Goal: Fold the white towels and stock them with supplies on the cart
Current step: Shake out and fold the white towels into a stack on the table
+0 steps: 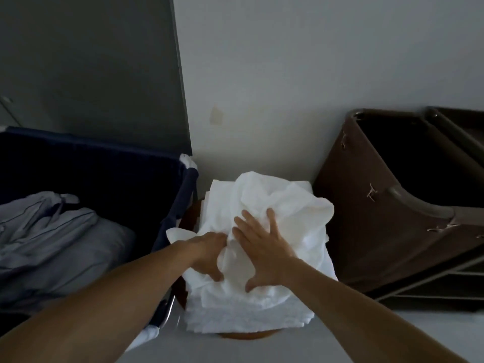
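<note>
My right grip (262, 247) lies flat, fingers spread apart, and presses on the loose towel (288, 205) crumpled on top of the stack of folded towels (248, 315). My left grip (207, 252) is clamped on a fold of that loose towel, fingers curled into the cloth. The stack sits on a round wooden tabletop (243, 336), between a navy bin (104, 163) holding grey linen (52, 231) and the brown cart (379, 218).
</note>
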The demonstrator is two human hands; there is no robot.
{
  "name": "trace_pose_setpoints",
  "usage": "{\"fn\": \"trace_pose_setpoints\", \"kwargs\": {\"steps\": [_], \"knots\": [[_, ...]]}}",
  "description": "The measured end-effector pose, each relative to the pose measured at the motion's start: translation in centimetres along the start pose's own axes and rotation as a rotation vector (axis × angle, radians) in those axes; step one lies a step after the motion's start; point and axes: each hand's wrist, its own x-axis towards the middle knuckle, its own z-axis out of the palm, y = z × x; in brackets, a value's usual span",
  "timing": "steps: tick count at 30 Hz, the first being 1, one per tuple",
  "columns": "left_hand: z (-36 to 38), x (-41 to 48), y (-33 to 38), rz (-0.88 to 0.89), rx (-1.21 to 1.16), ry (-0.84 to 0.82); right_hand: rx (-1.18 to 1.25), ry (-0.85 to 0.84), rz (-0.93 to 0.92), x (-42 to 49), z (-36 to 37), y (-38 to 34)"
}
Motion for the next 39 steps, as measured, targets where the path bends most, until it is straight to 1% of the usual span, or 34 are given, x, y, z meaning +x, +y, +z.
{"fn": "trace_pose_setpoints", "kwargs": {"steps": [2, 4, 5, 7, 9, 11, 12, 14, 15, 17, 18, 20, 21, 23, 26, 28, 29, 30, 31, 32, 34, 35, 36, 37, 39], "knots": [[0.7, 0.1, -0.3, 0.037, -0.045, 0.009, -0.044, -0.045, -0.021, -0.4, 1.5, -1.3], [1.1, 0.0, -0.4, 0.074, -0.076, 0.021, -0.067, -0.132, 0.045, -0.6, 2.4, -2.2], [1.4, -0.2, -0.3, 0.081, -0.086, 0.028, -0.075, -0.13, 0.083, -0.5, 2.6, -2.5], [1.6, -0.4, -0.5, 0.08, -0.101, 0.045, -0.026, -0.055, 0.139, 0.2, 1.9, -2.7], [1.3, -0.9, -0.5, 0.052, -0.156, 0.031, 0.08, 0.028, 0.168, 0.8, 0.3, -1.9], [0.4, -1.4, -0.3, 0.053, -0.246, 0.007, 0.23, 0.104, 0.258, 1.0, -1.8, 0.0], [-0.3, -1.7, 0.1, 0.067, -0.264, 0.029, 0.352, 0.165, 0.338, 0.9, -3.0, 1.2], [-2.1, -2.2, 1.5, 0.06, -0.243, 0.161, 0.686, 0.332, 0.499, 0.6, -6.0, 3.7], [-3.2, -2.3, 2.2, 0.016, -0.22, 0.26, 0.833, 0.398, 0.543, 0.5, -7.8, 4.9], [-5.8, -2.5, 3.3, -0.095, -0.196, 0.507, 1.003, 0.501, 0.536, 0.1, -11.6, 7.2], [-7.3, -2.7, 3.7, -0.136, -0.234, 0.626, 1.081, 0.574, 0.522, -0.2, -13.5, 8.2], [-10.8, -3.4, 4.1, -0.194, -0.344, 0.786, 1.224, 0.75, 0.529, -1.1, -17.0, 10.5], [-12.6, -3.9, 4.1, -0.2, -0.376, 0.828, 1.241, 0.815, 0.537, -1.7, -18.1, 11.7], [-15.9, -5.0, 4.1, -0.162, -0.401, 0.839, 1.17, 0.858, 0.567, -2.9, -19.3, 14.0], [-20.0, -6.8, 5.1, -0.045, -0.396, 0.806, 1.001, 0.836, 0.71, -4.8, -19.1, 17.2], [-22.4, -8.1, 6.5, 0.048, -0.327, 0.794, 0.975, 0.809, 0.835, -6.0, -18.4, 18.5], [-23.6, -8.9, 7.5, 0.098, -0.294, 0.788, 0.953, 0.776, 0.881, -6.6, -18.1, 18.8], [-24.6, -9.6, 8.6, 0.146, -0.269, 0.784, 0.902, 0.729, 0.885, -7.0, -17.8, 18.9], [-25.6, -10.3, 9.7, 0.192, -0.252, 0.781, 0.838, 0.685, 0.832, -7.3, -17.6, 18.7], [-26.4, -11.0, 10.9, 0.24, -0.24, 0.778, 0.788, 0.678, 0.722, -7.6, -17.6, 18.2], [-27.3, -11.6, 13.2, 0.327, -0.185, 0.756, 0.769, 0.72, 0.462, -7.5, -18.3, 16.4], [-27.5, -11.7, 14.3, 0.358, -0.122, 0.737, 0.758, 0.726, 0.392, -7.0, -18.7, 15.5], [-27.5, -11.6, 15.3, 0.379, -0.049, 0.716, 0.748, 0.721, 0.373, -6.4, -19.2, 14.8], [-27.3, -11.4, 16.0, 0.381, 0.021, 0.702, 0.752, 0.715, 0.395, -5.8, -19.6, 14.3], [-26.8, -10.7, 16.1, 0.303, 0.123, 0.706, 0.807, 0.723, 0.483, -5.1, -19.8, 13.9]]}}
